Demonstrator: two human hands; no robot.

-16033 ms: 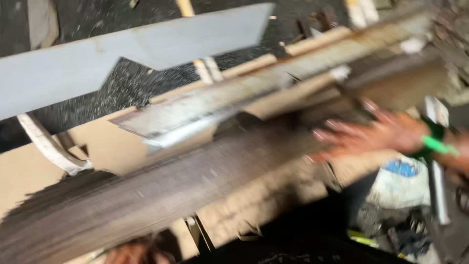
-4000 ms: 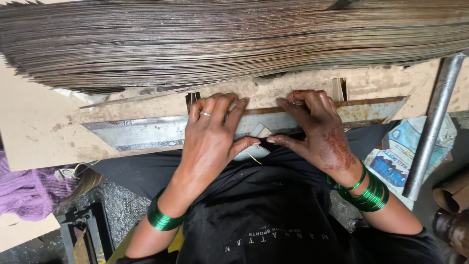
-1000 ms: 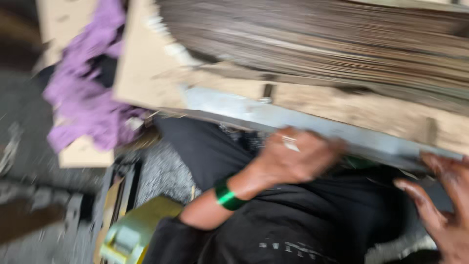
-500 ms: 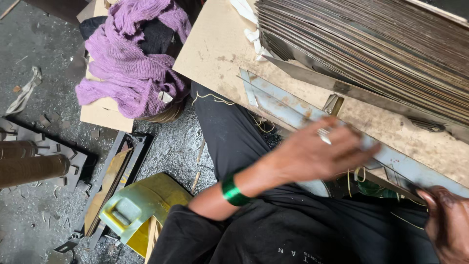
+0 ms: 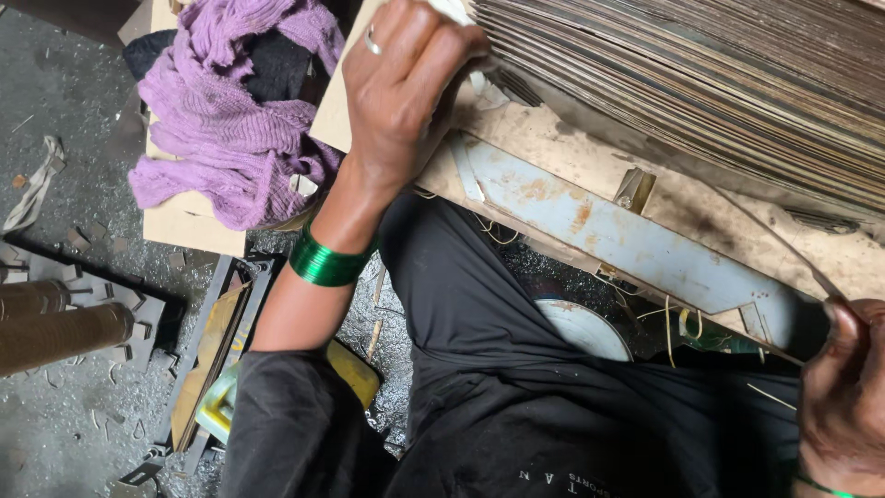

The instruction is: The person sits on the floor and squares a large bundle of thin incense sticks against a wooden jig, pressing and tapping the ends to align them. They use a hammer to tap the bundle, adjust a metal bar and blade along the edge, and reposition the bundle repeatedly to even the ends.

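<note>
You sit at a low plywood board [image 5: 553,148] that carries a thick stack of thin brown sheets [image 5: 701,83], their edges fanned toward you. A grey metal bar [image 5: 608,235] lies across the board's near edge, rust-spotted, with loose yellowish fibres around it. Below is a gritty grey floor [image 5: 64,433] strewn with chips. A purple knitted cloth [image 5: 230,120] is heaped on a cardboard piece at the board's left end, two ribbed brown rolls [image 5: 55,332] lie at the far left, and a yellow container [image 5: 230,406] sits by your knee. A round grey disc [image 5: 581,327] rests on your black-clothed lap.

Your left hand [image 5: 406,83], ring on one finger and green bangles [image 5: 323,263] at the wrist, reaches up to the stack's left corner; its fingers are curled and clenched over the sheet edges and a bit of pale material there. Your right hand [image 5: 843,397] is at the frame's right edge, fingers closed, seemingly pinching a thin strip that runs up toward the stack; the grip itself is partly cut off.
</note>
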